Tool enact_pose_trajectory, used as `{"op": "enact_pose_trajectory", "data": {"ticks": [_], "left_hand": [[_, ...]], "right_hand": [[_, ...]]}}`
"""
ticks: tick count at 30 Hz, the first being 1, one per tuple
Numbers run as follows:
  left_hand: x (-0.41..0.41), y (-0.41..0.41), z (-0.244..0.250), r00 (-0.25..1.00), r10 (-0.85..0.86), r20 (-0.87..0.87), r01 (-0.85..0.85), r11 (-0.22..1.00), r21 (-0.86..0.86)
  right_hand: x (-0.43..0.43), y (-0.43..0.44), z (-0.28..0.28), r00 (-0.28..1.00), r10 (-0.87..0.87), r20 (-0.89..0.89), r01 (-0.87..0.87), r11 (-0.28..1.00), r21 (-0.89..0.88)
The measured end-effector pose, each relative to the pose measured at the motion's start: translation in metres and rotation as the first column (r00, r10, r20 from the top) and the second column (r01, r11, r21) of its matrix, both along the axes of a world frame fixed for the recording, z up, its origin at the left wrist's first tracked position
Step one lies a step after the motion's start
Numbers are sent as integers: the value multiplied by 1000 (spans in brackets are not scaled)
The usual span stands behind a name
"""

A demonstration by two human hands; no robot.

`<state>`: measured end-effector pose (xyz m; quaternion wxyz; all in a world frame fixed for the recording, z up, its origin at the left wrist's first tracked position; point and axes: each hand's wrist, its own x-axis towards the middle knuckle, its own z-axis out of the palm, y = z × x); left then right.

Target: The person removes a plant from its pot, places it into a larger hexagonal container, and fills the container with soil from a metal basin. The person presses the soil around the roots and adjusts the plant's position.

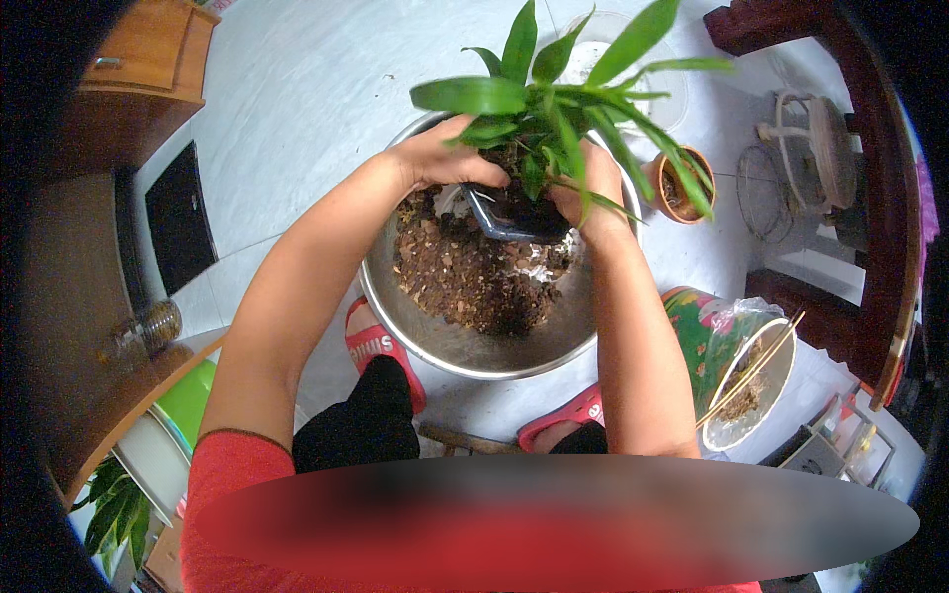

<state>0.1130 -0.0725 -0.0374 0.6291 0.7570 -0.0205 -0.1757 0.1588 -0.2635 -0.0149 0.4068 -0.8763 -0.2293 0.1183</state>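
Note:
A leafy green plant (552,111) stands in a black plastic pot (511,215), held over a wide metal basin (474,359). My left hand (452,159) grips the pot's left side, its thumb on the soil near the stems. On the opposite side my right hand (593,189) holds the pot, its fingers partly hidden by leaves. The pot leans so that its rim is tilted. Below it, brown potting mix (474,278) with bark chips lies in the basin, with some white material (537,267) towards the right.
A small terracotta pot (686,185) stands right of the basin, near a translucent round tub (630,67). Closer to me on the right, sticks (756,363) lie across a white oval container (775,370) beside a green floral pot (689,333). A wooden cabinet (141,52) is at upper left.

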Motion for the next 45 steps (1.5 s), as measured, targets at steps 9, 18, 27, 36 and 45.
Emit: {"op": "enact_pose_trajectory", "data": {"ticks": [9, 18, 27, 36, 45], "left_hand": [[10, -15, 2, 903, -127, 410, 12, 962, 271], [7, -12, 10, 943, 68, 327, -116, 985, 130], [7, -28, 28, 948, 66, 312, -124, 978, 168], [7, -28, 25, 943, 213, 256, -265, 944, 194], [9, -22, 8, 924, 381, -40, -375, 879, -294]], "right_hand": [[0, 2, 3, 999, 18, -42, -17, 999, 31], [8, 7, 9, 997, 46, -55, -60, 960, -273], [9, -1, -13, 950, 203, 237, -184, 978, -98], [4, 0, -3, 969, 201, 144, -166, 961, -221], [-17, -35, -2, 977, -150, -152, 170, 977, 126]]}}
